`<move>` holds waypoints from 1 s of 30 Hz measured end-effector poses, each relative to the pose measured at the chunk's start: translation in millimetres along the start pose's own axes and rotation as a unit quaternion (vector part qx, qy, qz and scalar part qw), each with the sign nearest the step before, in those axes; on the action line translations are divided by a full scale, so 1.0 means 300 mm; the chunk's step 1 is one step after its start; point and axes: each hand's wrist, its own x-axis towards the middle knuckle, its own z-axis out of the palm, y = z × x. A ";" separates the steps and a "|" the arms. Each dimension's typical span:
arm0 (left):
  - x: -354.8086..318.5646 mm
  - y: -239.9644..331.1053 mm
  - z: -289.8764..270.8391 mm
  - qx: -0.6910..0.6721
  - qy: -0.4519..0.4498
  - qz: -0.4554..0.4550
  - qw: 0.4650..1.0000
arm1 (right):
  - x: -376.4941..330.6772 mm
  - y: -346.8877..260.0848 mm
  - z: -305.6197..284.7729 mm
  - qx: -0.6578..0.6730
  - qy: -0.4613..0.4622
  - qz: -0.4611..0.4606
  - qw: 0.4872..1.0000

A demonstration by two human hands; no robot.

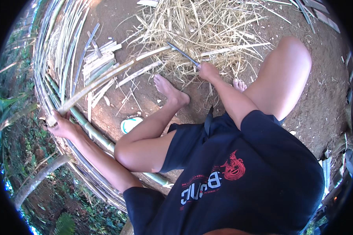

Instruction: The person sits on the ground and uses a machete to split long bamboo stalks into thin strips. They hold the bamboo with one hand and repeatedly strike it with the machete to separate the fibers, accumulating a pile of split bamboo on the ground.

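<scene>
My left hand (pixel 62 124) is at the left, its fingers wrapped round the near end of a long split bamboo strip (pixel 113 71). The strip slants up and to the right, over the ground toward the pile of shavings. My right hand (pixel 208 72) grips the handle of a long, narrow knife (pixel 183 54). Its dark blade points up and to the left, with the tip beside the strip's far end; whether blade and bamboo touch I cannot tell. Beneath them lies a heap of pale bamboo shavings (pixel 208 27).
Short split bamboo pieces (pixel 100 62) are stacked left of the heap. Long thin strips (pixel 66 39) and a green bamboo pole (pixel 91 127) line the left side. A white and turquoise rounded object (pixel 131 124) lies by my bent left leg. Plants grow beyond the poles at far left.
</scene>
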 end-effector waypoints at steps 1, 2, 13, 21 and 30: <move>0.006 -0.005 0.009 -0.014 0.001 0.001 1.000 | -0.011 -0.030 -0.018 0.017 -0.014 0.005 1.000; -0.003 -0.005 -0.004 -0.019 0.002 -0.002 1.000 | -0.047 -0.055 -0.024 0.030 -0.036 0.013 0.999; -0.086 0.168 0.009 -0.040 -0.035 -0.017 0.998 | -0.343 -0.417 0.040 0.066 -0.049 -0.260 0.962; -0.136 0.209 0.043 -0.032 -0.039 0.016 0.999 | -0.388 -0.436 0.027 0.036 0.024 -0.327 0.944; -0.156 0.226 0.060 -0.002 -0.025 0.035 0.999 | -0.313 -0.376 0.006 0.047 -0.023 -0.208 0.977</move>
